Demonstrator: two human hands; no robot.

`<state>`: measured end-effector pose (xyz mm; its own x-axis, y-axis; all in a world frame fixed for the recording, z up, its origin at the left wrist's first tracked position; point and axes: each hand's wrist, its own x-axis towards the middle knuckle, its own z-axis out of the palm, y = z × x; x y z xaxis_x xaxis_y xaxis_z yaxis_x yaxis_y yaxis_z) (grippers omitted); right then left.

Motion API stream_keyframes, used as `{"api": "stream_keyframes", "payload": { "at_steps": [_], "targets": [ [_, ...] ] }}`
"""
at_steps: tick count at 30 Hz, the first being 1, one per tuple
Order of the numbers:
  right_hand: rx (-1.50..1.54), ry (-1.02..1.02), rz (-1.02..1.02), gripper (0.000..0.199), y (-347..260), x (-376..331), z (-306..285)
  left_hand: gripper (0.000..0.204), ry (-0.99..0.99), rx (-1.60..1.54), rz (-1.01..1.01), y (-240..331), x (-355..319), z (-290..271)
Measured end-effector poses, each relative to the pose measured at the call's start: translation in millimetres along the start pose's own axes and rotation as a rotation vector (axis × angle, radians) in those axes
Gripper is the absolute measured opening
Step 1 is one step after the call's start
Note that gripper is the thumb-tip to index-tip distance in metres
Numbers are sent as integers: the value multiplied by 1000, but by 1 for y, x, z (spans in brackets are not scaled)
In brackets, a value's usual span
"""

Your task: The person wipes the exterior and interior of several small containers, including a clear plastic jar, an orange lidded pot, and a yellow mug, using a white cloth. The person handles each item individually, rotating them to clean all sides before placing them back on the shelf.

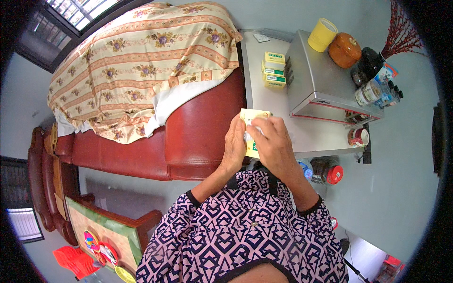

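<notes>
Both hands held 1 yellow box (253, 115), its long axis running 12 to 6; left hand (234, 146) at 9, right hand (272, 141) at 3, fingers curled over its front

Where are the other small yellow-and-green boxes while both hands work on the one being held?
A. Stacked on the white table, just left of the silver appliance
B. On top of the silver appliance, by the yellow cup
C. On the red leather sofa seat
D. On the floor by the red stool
A: the stacked boxes sit on the white table beside the silver appliance, while the left hand and right hand hold another yellow box.
</notes>
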<state>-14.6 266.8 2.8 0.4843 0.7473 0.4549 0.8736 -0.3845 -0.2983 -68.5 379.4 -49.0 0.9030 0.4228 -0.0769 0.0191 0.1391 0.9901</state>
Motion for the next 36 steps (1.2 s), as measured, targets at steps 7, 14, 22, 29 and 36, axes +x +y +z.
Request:
{"api": "stream_keyframes", "payload": {
  "at_steps": [7,14,22,29,36],
  "targets": [
    [-137,-21,27,28,4,27,16,63,-17,-30,-113,-14,1,-2],
    [6,-219,-51,31,-15,1,11,76,-13,-387,-179,-13,2,-1],
    [227,-151,-110,30,-11,-32,-5,69,-39,-370,-202,-13,1,-3],
    [160,154,86,33,15,-12,8,41,-42,-250,-214,-1,1,2],
    [108,84,116,30,10,-8,19,46,79,-328,-226,-13,7,2]
  ]
}}
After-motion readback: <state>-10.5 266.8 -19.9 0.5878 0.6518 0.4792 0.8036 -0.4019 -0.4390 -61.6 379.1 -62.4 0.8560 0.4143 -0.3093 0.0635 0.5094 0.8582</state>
